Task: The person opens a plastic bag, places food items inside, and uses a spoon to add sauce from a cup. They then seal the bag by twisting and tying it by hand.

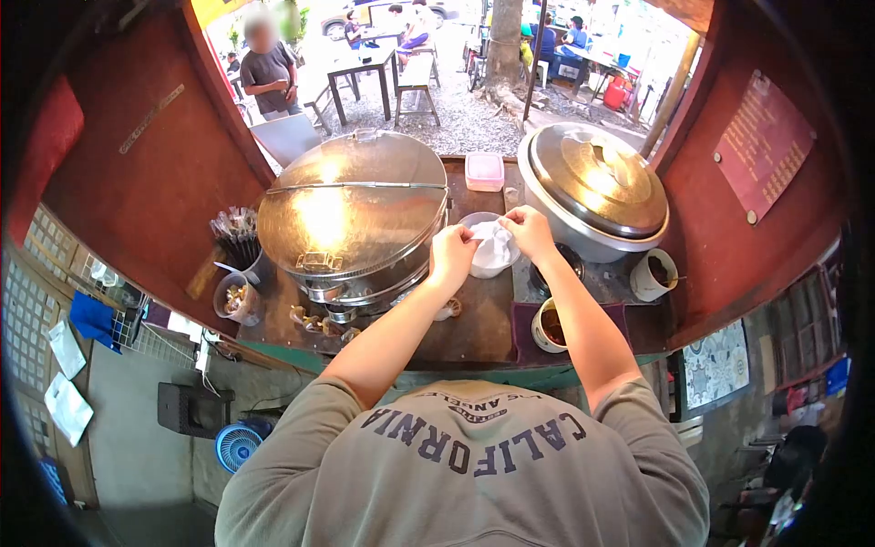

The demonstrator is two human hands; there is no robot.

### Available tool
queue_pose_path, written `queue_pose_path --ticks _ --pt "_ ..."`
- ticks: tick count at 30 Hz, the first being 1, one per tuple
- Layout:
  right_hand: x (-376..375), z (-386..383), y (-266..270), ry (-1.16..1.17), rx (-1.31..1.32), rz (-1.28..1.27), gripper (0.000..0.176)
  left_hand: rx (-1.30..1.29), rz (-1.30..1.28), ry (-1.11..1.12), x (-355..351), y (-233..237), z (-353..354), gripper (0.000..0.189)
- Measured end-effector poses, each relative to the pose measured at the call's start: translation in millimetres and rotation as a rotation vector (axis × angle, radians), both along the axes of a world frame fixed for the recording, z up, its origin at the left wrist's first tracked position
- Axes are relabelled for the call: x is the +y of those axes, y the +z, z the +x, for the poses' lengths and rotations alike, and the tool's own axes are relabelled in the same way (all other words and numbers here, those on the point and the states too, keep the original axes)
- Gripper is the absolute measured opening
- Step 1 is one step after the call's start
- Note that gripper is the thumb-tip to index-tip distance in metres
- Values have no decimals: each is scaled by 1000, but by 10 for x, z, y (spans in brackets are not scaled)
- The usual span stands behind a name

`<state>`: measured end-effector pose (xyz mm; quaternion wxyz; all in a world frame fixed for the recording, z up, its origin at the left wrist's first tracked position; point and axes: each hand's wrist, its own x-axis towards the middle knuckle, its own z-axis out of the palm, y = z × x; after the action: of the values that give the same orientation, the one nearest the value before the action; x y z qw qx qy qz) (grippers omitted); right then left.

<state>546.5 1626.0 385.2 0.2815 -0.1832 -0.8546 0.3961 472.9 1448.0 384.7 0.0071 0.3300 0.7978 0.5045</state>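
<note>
My left hand (452,253) and my right hand (530,230) each pinch an edge of a thin white plastic bag (495,246). The bag sits in or over a round, pale bowl (480,219) on the counter, between two big covered pots. Left of my hands stands a wide steel pot with a hinged round lid (369,201), shut. On the right is a large pot (556,205) with a domed metal lid (602,182). A container with dark sauce (551,326) is beside my right forearm.
A pink-lidded box (484,170) stands behind the bowl. Another dark-filled container (653,275) is at right, while a cup of small wrapped items (239,299) is at left. Red side walls (155,137) frame the stall. Outside, a person (272,77) stands near tables.
</note>
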Motion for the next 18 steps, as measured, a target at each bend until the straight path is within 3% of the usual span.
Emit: queue_pose_path --ticks 5,6,9,10,12,15,18 --pt "62 130 16 -34 -11 10 24 -17 222 -73 101 -81 79 31" --pt "95 139 -12 -29 -9 52 24 190 326 -18 143 -121 114 42" --pt "106 134 -54 -61 -75 44 21 795 170 -392 182 -360 133 46" --pt "110 109 -69 -38 -80 -10 21 783 8 -456 106 -140 297 51" --pt "153 108 -126 -6 -103 -120 22 612 -6 -330 253 -364 315 58" --pt "309 68 -288 35 -110 -169 22 441 -236 -224 370 -448 264 64" --pt "321 139 -333 6 -102 -50 23 288 -720 -368 538 -478 128 61"
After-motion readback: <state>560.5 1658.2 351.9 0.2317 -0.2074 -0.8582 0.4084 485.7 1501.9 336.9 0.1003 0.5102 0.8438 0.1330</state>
